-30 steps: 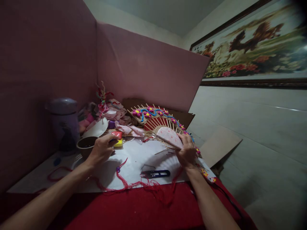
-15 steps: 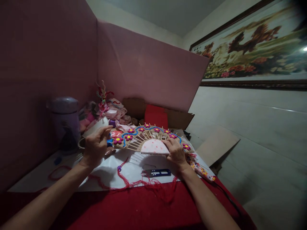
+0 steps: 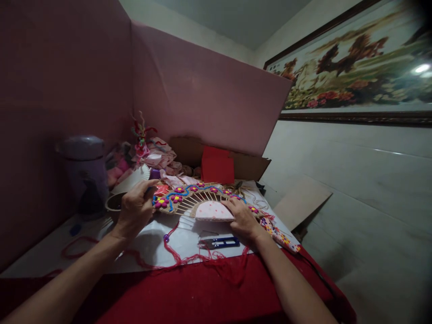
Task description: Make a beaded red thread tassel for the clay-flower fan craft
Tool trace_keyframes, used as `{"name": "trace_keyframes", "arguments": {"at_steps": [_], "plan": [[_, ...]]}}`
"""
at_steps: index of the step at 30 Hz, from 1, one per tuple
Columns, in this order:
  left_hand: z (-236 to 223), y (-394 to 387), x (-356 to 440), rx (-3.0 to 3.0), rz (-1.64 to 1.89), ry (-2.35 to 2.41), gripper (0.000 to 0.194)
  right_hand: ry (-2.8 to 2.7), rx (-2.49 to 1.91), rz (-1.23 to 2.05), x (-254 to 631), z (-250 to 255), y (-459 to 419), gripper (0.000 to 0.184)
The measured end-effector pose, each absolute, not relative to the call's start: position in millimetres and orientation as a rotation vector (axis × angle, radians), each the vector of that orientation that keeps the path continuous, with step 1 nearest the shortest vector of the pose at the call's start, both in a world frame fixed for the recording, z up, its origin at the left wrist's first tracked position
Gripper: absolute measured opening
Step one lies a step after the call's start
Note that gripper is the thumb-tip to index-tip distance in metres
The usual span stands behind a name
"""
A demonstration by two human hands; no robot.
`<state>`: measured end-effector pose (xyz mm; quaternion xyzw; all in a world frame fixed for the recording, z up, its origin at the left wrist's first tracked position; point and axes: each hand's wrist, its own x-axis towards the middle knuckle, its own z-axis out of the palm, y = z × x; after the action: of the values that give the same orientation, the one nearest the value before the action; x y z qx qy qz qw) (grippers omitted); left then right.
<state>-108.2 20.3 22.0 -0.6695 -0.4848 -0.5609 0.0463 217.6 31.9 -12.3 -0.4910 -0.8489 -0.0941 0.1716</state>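
Centre of frame, slightly low: semicircular pale-stick fan with magenta flowers (image 3: 195, 195), its pink-dotted white half-disc (image 3: 212, 210) gripped by the right hand (image 3: 245, 220); left hand (image 3: 135, 209) curled at the left end (hold unconfirmed, fingertips partly hidden)

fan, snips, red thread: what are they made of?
Fan: matte; thin pale sticks suggest wood or bamboo, the coarse beige band burlap; dotted half-disc looks like cloth, maybe paper.
Snips: probably metal blades, judging by their slim shape; smooth blue handle, plastic or painted metal.
Red thread: matte fibre, tangled loose strands; type unclear.
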Motion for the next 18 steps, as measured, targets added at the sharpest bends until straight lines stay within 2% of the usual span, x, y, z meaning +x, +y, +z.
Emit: {"name": "trace_keyframes", "arguments": {"at_steps": [5, 10, 18], "plan": [[23, 18, -104, -2.016, -1.753, -1.723, 0.023, -2.432, -1.353, -0.103, 222, -7, 30, 0.067], [22, 17, -100, -2.162, -1.759, -1.504, 0.014, -2.398, -1.34, -0.036, 218, -4, 24, 0.062], [15, 20, -100, -2.277, -1.625, -1.323, 0.017, -2.353, -1.254, -0.005, 211, -7, 27, 0.063]]}}
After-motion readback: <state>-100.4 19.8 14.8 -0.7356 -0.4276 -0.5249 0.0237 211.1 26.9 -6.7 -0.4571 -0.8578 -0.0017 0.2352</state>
